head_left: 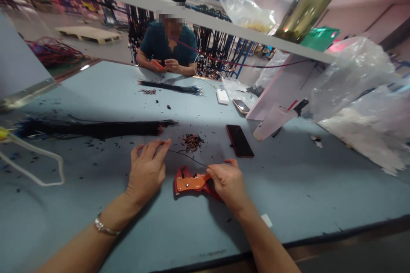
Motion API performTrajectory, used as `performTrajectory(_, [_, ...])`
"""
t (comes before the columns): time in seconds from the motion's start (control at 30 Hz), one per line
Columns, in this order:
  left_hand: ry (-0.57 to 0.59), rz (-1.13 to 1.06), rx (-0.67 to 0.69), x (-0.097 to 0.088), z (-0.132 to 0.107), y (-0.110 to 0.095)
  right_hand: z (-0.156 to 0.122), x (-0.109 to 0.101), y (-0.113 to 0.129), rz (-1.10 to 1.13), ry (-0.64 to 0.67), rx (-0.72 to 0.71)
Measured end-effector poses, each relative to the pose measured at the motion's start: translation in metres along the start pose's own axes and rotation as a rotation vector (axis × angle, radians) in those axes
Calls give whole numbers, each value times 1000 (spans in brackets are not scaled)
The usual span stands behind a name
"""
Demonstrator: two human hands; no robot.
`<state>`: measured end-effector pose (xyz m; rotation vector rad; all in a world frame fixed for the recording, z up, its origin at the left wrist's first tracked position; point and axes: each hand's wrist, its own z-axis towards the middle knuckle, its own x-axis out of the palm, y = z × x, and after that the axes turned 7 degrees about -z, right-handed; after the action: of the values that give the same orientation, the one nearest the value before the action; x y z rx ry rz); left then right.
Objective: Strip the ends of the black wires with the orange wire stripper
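A thin black wire (189, 156) runs between my two hands over the table. At its left end, the fingertips of my left hand (146, 165) are closed on it. The thumb and forefinger of my right hand (228, 181) pinch the other end. Red and orange wire strippers (189, 184) have their jaws turned left, and their handles pass beneath my right hand; whether those fingers also grip them is hidden. Just beyond my left hand lies a long bundle of black wires (128, 129). A small heap of cut insulation bits (192, 142) sits behind the wire.
A red-edged phone (239, 140) lies right of the heap, near a white tube-like holder (274, 122). Across the table (307, 230), a person (169, 42) holds a red tool beside another wire bundle (173, 87). A white cord loop (48, 182) is at left; plastic bags (358, 76) crowd the right.
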<state>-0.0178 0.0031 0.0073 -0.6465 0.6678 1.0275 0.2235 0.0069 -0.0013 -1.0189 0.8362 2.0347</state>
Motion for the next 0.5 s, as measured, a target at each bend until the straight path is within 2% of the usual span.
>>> performTrajectory(0.1, [-35, -181, 113, 1, -3, -8, 0, 2, 4, 38, 3, -9])
performTrajectory(0.17, [4, -280, 247, 2, -4, -15, 0, 3, 8, 59, -16, -27])
performTrajectory(0.23, [36, -314, 319, 4, -3, -20, 0, 2, 11, 71, -38, -52])
performTrajectory(0.5, [88, -294, 229, 11, -4, -13, -1, 1, 13, 80, -83, -90])
